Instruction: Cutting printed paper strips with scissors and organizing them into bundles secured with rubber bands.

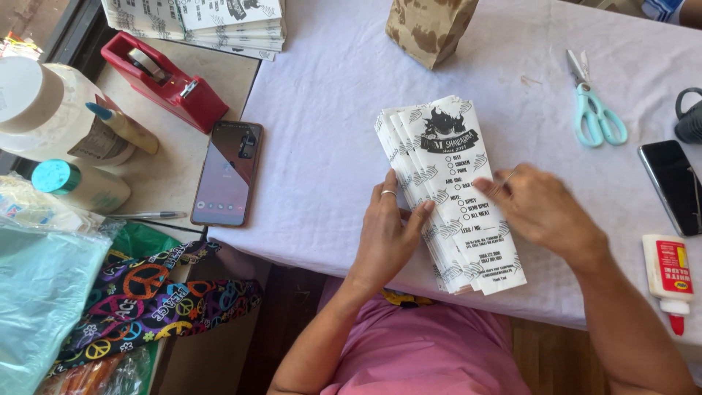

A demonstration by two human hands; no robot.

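- Where the white cloth (329, 132) covers the table, we see a fanned stack of printed paper bags (453, 197) lying flat, near the front edge and slanting away from us;
- our left hand (387, 234) lies on the stack's left side, palm down and fingers spread loosely, a ring on one finger; the fingertips press the bags' overlapping edges;
- our right hand (541, 212) rests at the stack's right edge, fingers curled and pinched narrow against the top bag; we cannot tell whether it grips a single sheet;
- scissors (596, 110) with pale green handles lie well apart to the right, beyond them a dark phone (673, 186); a glue bottle (669, 278) lies near the right front edge;
- a brown paper bag (428, 29) stands behind the stack;
- on the bare counter to the left lie a second phone (228, 172), a red tape dispenser (164, 80), a pen (142, 215) and white bottles (55, 110); more printed bags (205, 25) are piled at the back.
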